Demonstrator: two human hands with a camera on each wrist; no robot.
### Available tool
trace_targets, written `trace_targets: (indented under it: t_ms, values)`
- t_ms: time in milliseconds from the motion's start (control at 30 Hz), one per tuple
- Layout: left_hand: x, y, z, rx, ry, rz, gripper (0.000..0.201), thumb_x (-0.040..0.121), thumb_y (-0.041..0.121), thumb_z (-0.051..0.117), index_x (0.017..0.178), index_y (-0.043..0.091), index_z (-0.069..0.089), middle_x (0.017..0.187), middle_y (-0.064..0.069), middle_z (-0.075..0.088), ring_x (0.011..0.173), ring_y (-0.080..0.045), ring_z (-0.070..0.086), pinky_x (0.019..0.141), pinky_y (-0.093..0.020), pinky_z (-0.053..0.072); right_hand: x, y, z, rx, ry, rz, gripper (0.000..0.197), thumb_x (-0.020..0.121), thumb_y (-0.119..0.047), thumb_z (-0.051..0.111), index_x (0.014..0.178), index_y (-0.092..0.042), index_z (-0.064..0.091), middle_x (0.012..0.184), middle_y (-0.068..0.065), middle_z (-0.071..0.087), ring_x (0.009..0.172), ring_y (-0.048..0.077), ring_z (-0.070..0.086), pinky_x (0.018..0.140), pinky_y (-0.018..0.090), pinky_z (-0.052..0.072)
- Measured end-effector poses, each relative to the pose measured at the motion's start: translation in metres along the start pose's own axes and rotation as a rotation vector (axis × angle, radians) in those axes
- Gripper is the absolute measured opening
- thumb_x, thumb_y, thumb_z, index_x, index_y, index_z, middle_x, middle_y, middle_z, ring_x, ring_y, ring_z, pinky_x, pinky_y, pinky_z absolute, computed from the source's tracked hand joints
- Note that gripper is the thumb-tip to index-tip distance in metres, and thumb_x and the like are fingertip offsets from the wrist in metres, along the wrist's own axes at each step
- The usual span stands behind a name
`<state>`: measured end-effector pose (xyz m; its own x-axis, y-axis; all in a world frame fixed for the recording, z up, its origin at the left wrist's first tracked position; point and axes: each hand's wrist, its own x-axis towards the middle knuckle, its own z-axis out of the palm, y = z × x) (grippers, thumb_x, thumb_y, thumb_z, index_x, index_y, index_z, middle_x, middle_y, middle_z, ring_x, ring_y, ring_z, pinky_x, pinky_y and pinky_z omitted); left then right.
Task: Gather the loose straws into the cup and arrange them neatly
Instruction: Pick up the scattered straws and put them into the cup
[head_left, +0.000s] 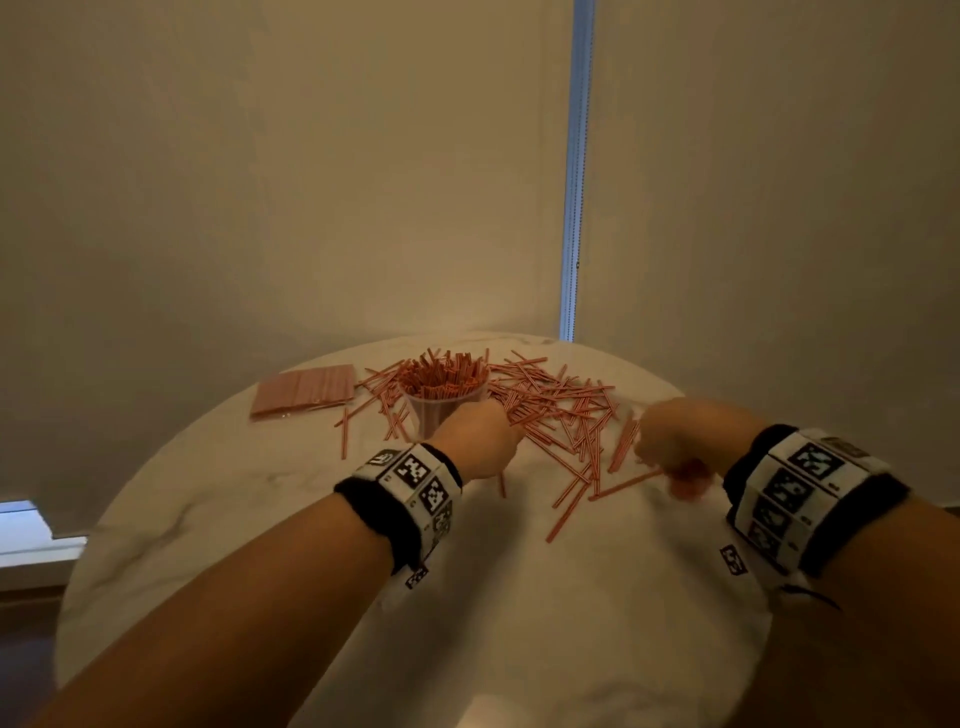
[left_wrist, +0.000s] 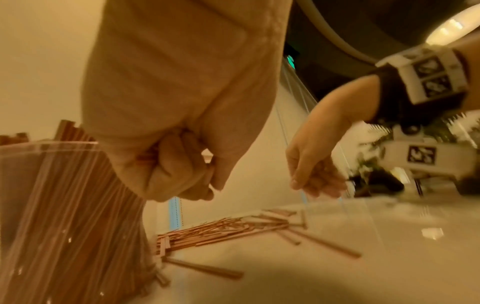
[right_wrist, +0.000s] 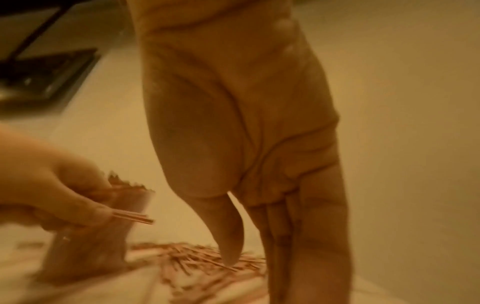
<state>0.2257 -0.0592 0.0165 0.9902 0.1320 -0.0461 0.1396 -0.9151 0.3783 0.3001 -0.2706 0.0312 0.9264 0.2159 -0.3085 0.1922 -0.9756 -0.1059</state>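
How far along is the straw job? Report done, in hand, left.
Done: the clear cup is already packed with upright straws. In hand: the left hand pinches a few straws beside the cup; the right hand reaches down over the loose straws. Left: that pile still litters the table.

The left hand (head_left: 480, 439) covers the near wall of the cup (head_left: 434, 410), and its fingertips are hidden behind its own knuckles from above. Beyond the fingers of the right hand (head_left: 670, 434) the straws (head_left: 558, 402) pile too thickly to tell one from another. A pinkish smear just under that hand is too blurred to name. In the right wrist view the cup and the left hand's fingers (right_wrist: 78, 205) are smeared, and the picture's left edge cuts the hand off.
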Motion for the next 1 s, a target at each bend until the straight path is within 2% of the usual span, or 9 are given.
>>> trace_targets:
  t_ms: [133, 267, 333, 433, 500, 633, 733, 833, 1000]
  values:
    - [0.017, 0.006, 0.008, 0.28, -0.036, -0.009, 0.031, 0.101, 0.021, 0.056, 0.072, 0.012, 0.052, 0.075, -0.004, 0.058, 0.07, -0.021, 0.058, 0.06, -0.03, 0.045, 0.024, 0.028, 0.002, -0.159, -0.003, 0.052, 0.029, 0.097, -0.031, 0.056, 0.122, -0.021, 0.067, 0.077, -0.007, 0.058, 0.076, 0.013, 0.059, 0.062, 0.022, 0.046]
    - [0.029, 0.015, 0.018, 0.431, -0.117, 0.0, 0.022, 0.103, 0.017, 0.052, 0.11, 0.002, 0.066, 0.11, -0.012, 0.069, 0.098, -0.027, 0.068, 0.084, -0.034, 0.058, 0.053, 0.025, 0.0, -0.182, 0.016, 0.108, 0.036, 0.102, -0.022, 0.043, 0.131, -0.01, 0.061, 0.128, 0.008, 0.061, 0.114, 0.023, 0.059, 0.091, 0.028, 0.045]
    - [0.035, 0.017, 0.02, 0.445, -0.139, 0.008, 0.026, 0.104, 0.014, 0.048, 0.116, 0.0, 0.066, 0.116, -0.014, 0.068, 0.105, -0.028, 0.067, 0.087, -0.034, 0.057, 0.066, 0.014, -0.003, -0.103, -0.016, 0.119, 0.036, 0.103, -0.024, 0.047, 0.132, -0.007, 0.06, 0.136, 0.01, 0.059, 0.112, 0.025, 0.058, 0.099, 0.032, 0.045]
    - [0.039, 0.02, 0.016, 0.444, -0.209, 0.016, 0.026, 0.104, 0.01, 0.046, 0.112, -0.003, 0.066, 0.116, -0.016, 0.068, 0.107, -0.029, 0.066, 0.081, -0.031, 0.052, 0.082, -0.005, -0.006, -0.051, -0.078, 0.036, 0.041, 0.096, -0.029, 0.063, 0.13, -0.007, 0.062, 0.13, 0.01, 0.063, 0.105, 0.026, 0.059, 0.101, 0.037, 0.048]
    - [0.04, 0.02, 0.013, 0.437, -0.251, 0.015, 0.025, 0.103, 0.007, 0.046, 0.11, -0.004, 0.067, 0.11, -0.017, 0.068, 0.103, -0.031, 0.066, 0.076, -0.03, 0.05, 0.091, -0.023, -0.003, -0.038, -0.02, -0.044, 0.05, 0.1, -0.045, 0.051, 0.136, -0.01, 0.057, 0.134, 0.013, 0.06, 0.12, 0.03, 0.059, 0.104, 0.042, 0.047]
    - [0.038, 0.012, 0.013, 0.413, -0.267, 0.017, 0.019, 0.1, 0.011, 0.052, 0.09, 0.002, 0.065, 0.071, -0.003, 0.053, 0.062, -0.017, 0.052, 0.052, -0.023, 0.043, 0.099, -0.059, 0.006, -0.175, 0.017, -0.059, 0.084, 0.087, -0.077, 0.041, 0.138, -0.011, 0.054, 0.141, 0.01, 0.056, 0.128, 0.028, 0.052, 0.105, 0.04, 0.042]
    - [0.034, 0.003, 0.012, 0.407, -0.281, -0.008, 0.025, 0.098, 0.017, 0.058, 0.074, 0.009, 0.055, 0.067, -0.001, 0.05, 0.055, -0.012, 0.047, 0.043, -0.021, 0.037, 0.097, -0.075, 0.008, -0.243, 0.028, -0.128, 0.073, 0.086, -0.071, 0.054, 0.126, -0.01, 0.062, 0.128, 0.008, 0.063, 0.115, 0.025, 0.059, 0.091, 0.035, 0.046]
    - [0.026, -0.005, 0.008, 0.366, -0.321, -0.042, 0.018, 0.095, 0.019, 0.061, 0.085, 0.004, 0.064, 0.069, -0.001, 0.054, 0.056, -0.012, 0.049, 0.046, -0.021, 0.042, 0.088, -0.088, 0.005, -0.237, 0.022, -0.155, 0.056, 0.088, -0.06, 0.063, 0.117, -0.011, 0.066, 0.116, 0.006, 0.066, 0.1, 0.023, 0.061, 0.083, 0.033, 0.047]
    - [0.011, -0.016, 0.002, 0.268, -0.331, -0.118, 0.025, 0.097, 0.026, 0.06, 0.101, 0.003, 0.07, 0.067, 0.0, 0.057, 0.056, -0.013, 0.052, 0.071, -0.031, 0.055, 0.075, -0.104, 0.0, -0.257, -0.107, -0.139, 0.04, 0.093, -0.034, 0.065, 0.128, -0.013, 0.064, 0.131, 0.003, 0.063, 0.122, 0.024, 0.06, 0.102, 0.035, 0.05]
